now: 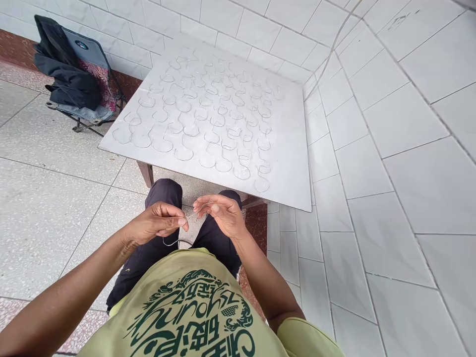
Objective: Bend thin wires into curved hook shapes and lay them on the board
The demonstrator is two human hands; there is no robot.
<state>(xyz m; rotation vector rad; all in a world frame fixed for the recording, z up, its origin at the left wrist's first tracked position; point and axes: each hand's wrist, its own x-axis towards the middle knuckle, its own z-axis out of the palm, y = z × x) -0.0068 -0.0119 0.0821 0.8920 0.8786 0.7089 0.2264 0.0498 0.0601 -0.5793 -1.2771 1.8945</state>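
Observation:
Over my lap, my left hand (163, 222) pinches a thin silvery wire (170, 244) between thumb and forefinger. One curved end of the wire hangs below that hand. The other part stretches up toward my right hand (223, 214), whose bent fingers and thumb close loosely about it. Both hands are level and a small gap lies between them, just short of the front edge of a white tabletop (286, 163). Many thin, curved wire pieces (211, 136), shaped like loops and S-bends, are laid out in rows on the tabletop.
A folding chair (82, 47) with dark clothing (70, 74) draped on it stands at the left. White tiled walls (372, 124) border the table at the back and right. A pale cable (336, 37) hangs down the corner. My knees reach under the table's front edge.

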